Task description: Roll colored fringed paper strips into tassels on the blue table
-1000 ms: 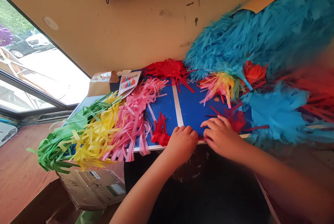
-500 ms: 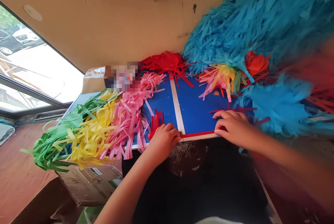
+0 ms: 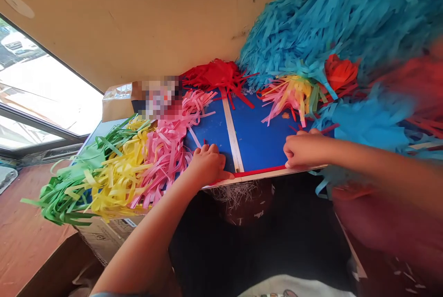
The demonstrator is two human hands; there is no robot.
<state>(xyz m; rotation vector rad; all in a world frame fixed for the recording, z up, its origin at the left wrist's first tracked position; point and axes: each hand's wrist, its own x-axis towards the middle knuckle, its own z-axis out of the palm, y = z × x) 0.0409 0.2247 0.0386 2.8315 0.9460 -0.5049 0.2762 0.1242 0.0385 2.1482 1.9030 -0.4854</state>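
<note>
A long red paper strip [image 3: 260,171] lies stretched along the near edge of a blue board [image 3: 258,142] with a white centre rail. My left hand [image 3: 208,164] is closed over the strip's left end, next to the pink fringe. My right hand [image 3: 302,149] is closed in a pinch on the strip's right end, beside a blue paper tuft. A bunch of red fringe is partly hidden under my left hand.
Green [image 3: 74,174], yellow [image 3: 119,177] and pink [image 3: 166,149] paper fringes hang over the board's left side. Red fringe [image 3: 214,75] and a rainbow tuft [image 3: 294,96] lie at the back. Big blue fringe masses [image 3: 332,24] fill the right. A cardboard box [image 3: 107,237] sits below left.
My hands have drawn apart along the board's edge, the left going left and the right going right, so the red strip now lies stretched out between them. The view has tilted down.
</note>
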